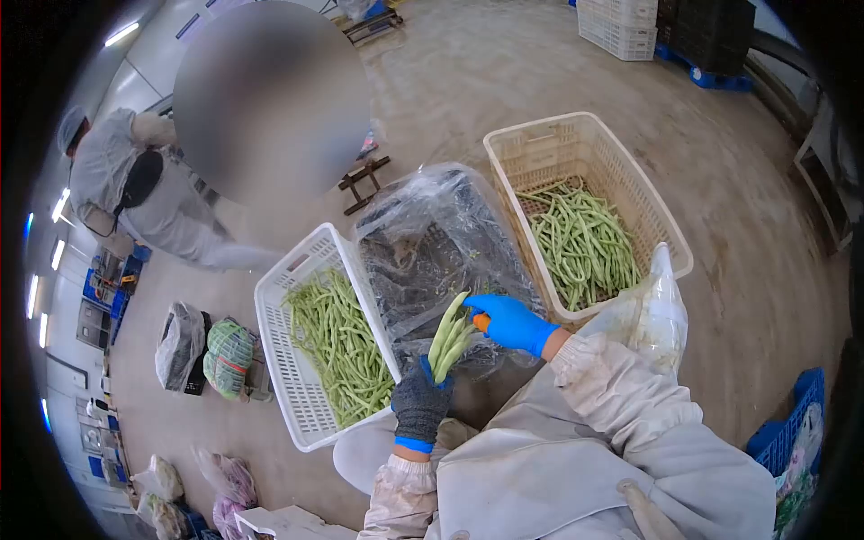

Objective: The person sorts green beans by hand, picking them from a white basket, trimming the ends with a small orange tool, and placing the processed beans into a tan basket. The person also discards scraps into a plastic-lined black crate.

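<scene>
My left hand (419, 402), in a dark grey knitted glove over a blue one, is closed around a small bundle of green beans (449, 342) pointing upward. Beside the bean tips is my right hand (513, 326) in a blue glove, its fingers closed on a small orange-handled tool (481, 321); any blade is hidden. Beneath both hands lies a dark crate covered with clear plastic film (432, 243), with green scraps on it. A white crate (286, 389) of beans stands left of it, and a beige crate (540, 151) holding more beans stands to the right.
A co-worker (148, 184) in white protective clothing is at the upper left. Several bags, including a green bundle (229, 358), sit on the floor to the left. A blue crate (792, 423) is at lower right; stacked white crates (617, 31) stand at the back.
</scene>
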`<state>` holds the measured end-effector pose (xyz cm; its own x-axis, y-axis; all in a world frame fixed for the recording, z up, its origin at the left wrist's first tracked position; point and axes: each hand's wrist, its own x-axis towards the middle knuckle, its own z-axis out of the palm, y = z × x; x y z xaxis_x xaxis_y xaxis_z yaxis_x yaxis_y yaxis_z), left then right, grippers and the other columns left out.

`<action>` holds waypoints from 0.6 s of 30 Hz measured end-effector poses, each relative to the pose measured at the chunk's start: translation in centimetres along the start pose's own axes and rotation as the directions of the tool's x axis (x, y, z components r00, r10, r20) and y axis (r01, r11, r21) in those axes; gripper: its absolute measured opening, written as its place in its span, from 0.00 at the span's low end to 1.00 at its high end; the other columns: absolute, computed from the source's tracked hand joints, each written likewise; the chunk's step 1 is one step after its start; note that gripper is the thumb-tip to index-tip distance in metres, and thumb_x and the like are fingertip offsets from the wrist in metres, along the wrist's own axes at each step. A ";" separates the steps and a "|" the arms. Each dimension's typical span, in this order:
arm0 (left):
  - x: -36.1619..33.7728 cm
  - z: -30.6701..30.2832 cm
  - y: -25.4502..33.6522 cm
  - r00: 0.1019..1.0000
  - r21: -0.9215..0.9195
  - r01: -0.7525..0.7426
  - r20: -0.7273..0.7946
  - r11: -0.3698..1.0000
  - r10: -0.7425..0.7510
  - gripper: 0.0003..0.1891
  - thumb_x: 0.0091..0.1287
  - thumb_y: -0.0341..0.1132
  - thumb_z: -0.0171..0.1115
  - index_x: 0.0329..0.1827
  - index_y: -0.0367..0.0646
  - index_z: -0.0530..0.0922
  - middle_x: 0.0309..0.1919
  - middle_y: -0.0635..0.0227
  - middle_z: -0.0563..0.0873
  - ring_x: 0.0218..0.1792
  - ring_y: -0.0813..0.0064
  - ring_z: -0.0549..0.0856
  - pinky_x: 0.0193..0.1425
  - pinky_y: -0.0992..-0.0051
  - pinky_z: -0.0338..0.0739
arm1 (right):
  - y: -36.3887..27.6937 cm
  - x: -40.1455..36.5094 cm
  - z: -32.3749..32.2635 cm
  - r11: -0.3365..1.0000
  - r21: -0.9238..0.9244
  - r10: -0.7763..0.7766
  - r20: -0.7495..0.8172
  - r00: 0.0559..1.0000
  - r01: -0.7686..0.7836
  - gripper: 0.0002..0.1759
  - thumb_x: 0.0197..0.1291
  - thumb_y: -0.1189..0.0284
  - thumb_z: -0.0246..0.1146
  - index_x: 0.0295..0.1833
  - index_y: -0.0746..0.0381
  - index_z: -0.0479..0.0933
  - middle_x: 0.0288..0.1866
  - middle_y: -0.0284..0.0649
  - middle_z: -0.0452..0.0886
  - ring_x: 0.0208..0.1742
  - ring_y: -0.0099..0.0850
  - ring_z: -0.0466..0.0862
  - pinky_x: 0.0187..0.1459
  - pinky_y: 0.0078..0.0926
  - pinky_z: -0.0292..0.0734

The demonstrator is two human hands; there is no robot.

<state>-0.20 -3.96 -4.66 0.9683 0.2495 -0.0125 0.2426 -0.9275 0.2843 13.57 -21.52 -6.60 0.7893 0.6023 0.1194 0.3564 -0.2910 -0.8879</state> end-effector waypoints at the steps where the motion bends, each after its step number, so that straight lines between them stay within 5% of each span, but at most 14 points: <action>1: 0.0 0.1 -0.2 1.000 0.003 0.000 0.008 1.000 0.000 0.33 0.52 0.53 0.66 0.54 0.37 0.73 0.33 0.50 0.84 0.33 0.51 0.84 0.35 0.57 0.78 | -0.2 -0.1 -0.2 1.000 -0.001 0.001 -0.003 1.000 -0.001 0.16 0.58 0.73 0.54 0.53 0.61 0.75 0.41 0.53 0.79 0.43 0.51 0.79 0.44 0.43 0.74; 6: 0.0 0.2 -0.4 0.999 0.008 0.007 0.039 1.000 -0.007 0.36 0.52 0.52 0.66 0.59 0.36 0.71 0.35 0.50 0.84 0.34 0.52 0.84 0.36 0.58 0.78 | 0.8 0.1 0.1 0.983 -0.070 -0.169 0.037 0.985 0.172 0.14 0.60 0.72 0.54 0.51 0.59 0.75 0.45 0.50 0.79 0.42 0.50 0.80 0.44 0.42 0.75; 13: 0.2 1.0 -0.5 0.999 -0.053 -0.023 0.022 0.998 0.024 0.24 0.52 0.50 0.67 0.42 0.40 0.73 0.31 0.51 0.83 0.32 0.51 0.83 0.34 0.57 0.76 | -0.1 0.1 0.0 0.922 -0.330 -0.194 0.063 0.979 0.204 0.09 0.61 0.72 0.55 0.46 0.59 0.76 0.40 0.47 0.80 0.39 0.48 0.81 0.39 0.39 0.76; 16: 0.4 0.5 0.5 0.998 -0.107 -0.055 0.015 0.993 0.057 0.22 0.53 0.49 0.66 0.42 0.42 0.74 0.30 0.52 0.83 0.32 0.51 0.83 0.34 0.57 0.76 | 0.2 -0.4 1.1 0.906 -0.394 -0.210 -0.092 0.973 0.157 0.06 0.56 0.73 0.55 0.39 0.60 0.74 0.36 0.48 0.79 0.36 0.46 0.81 0.35 0.41 0.76; 18: 0.5 0.0 1.1 0.997 -0.135 -0.076 0.017 0.988 0.079 0.23 0.53 0.49 0.66 0.45 0.43 0.75 0.31 0.52 0.83 0.32 0.51 0.83 0.35 0.57 0.77 | 0.6 -0.3 1.7 0.917 -0.395 -0.076 -0.292 0.953 -0.048 0.05 0.57 0.73 0.55 0.37 0.60 0.75 0.34 0.50 0.79 0.35 0.48 0.81 0.34 0.42 0.76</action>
<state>0.54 -4.85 -4.40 0.9853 0.1708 -0.0065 0.1583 -0.8978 0.4110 12.75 -20.63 -7.95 0.8716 0.3790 0.3109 0.4865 -0.5899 -0.6445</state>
